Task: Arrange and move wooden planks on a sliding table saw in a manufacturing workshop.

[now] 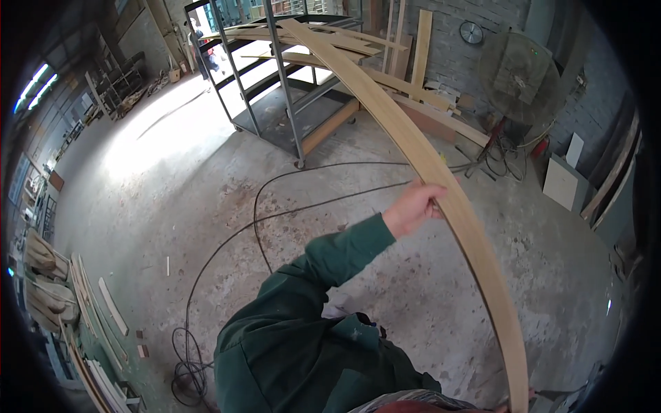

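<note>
A long, pale wooden board (451, 186) runs from the metal rack down to the lower right, bowed by the fisheye lens. My left hand (416, 206), in a dark green sleeve, is closed around the board's left edge near its middle, thumb over the top face. At the lower picture edge, only bits of my right hand (531, 394) show beside the board's near end. Skin is visible on both sides of the wood there, so that hand appears to grip it; most of it is cut off. The far end of the board overlaps the rack's frame.
The wheeled metal rack (292, 103) ahead carries several wooden boards (344, 41). Black cable (196, 289) loops across the concrete floor. A large round fan (521, 76) stands by the brick wall at right, near leaning panels (561, 182). Wood strips (96, 310) lie at left.
</note>
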`<move>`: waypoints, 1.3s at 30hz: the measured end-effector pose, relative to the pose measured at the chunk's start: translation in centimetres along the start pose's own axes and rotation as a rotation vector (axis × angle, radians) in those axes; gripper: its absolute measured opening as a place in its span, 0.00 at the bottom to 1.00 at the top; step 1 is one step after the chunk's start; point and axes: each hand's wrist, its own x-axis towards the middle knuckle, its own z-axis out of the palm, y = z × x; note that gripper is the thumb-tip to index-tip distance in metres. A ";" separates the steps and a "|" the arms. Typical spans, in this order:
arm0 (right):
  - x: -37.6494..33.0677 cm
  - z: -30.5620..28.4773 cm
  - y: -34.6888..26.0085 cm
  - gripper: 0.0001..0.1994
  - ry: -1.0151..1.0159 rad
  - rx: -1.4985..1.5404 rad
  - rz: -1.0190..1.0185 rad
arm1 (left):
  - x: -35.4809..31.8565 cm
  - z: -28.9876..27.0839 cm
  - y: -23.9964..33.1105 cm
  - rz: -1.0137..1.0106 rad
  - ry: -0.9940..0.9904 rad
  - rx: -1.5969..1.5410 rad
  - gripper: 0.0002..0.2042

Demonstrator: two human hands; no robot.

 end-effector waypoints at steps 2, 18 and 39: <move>2.0 4.8 2.8 0.19 0.003 0.034 0.010 | 4.6 -2.4 3.8 0.063 0.064 0.007 0.21; -3.0 47.6 28.4 0.24 -0.124 0.202 0.141 | 24.2 -16.8 17.2 0.380 0.119 -0.199 0.29; -27.5 78.2 53.3 0.32 -0.992 0.542 0.346 | 32.1 -19.6 23.9 0.526 0.386 0.187 0.18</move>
